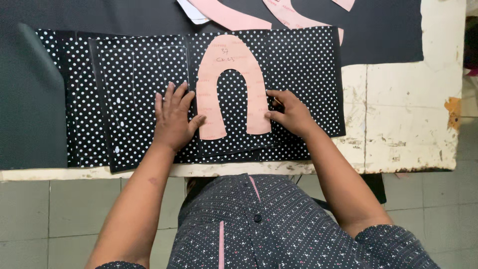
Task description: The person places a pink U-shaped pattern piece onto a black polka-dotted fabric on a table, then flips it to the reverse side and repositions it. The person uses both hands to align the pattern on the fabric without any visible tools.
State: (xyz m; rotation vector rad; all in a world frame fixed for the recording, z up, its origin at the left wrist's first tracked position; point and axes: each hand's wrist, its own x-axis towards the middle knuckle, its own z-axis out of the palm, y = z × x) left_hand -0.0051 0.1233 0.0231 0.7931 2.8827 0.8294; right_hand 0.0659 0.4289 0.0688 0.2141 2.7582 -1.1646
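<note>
Here's the pink horseshoe-shaped paper pattern (230, 84) lying flat on the black polka-dot fabric (298, 74), arch away from the person, its two legs pointing back toward them; the left hand (173, 118) is spread flat, fingers splayed on the fabric just beside the pattern's left leg, thumb touching that leg's edge, gripping nothing; the right hand (289, 112) sits at the right leg, fingers curled with tips pressing at its outer edge; whether it pinches something small I cannot tell; the fabric lies layered on a worn white table (408, 124); more pink pattern pieces (294, 15) rest on dark sheet material (378, 30) at the far edge.
</note>
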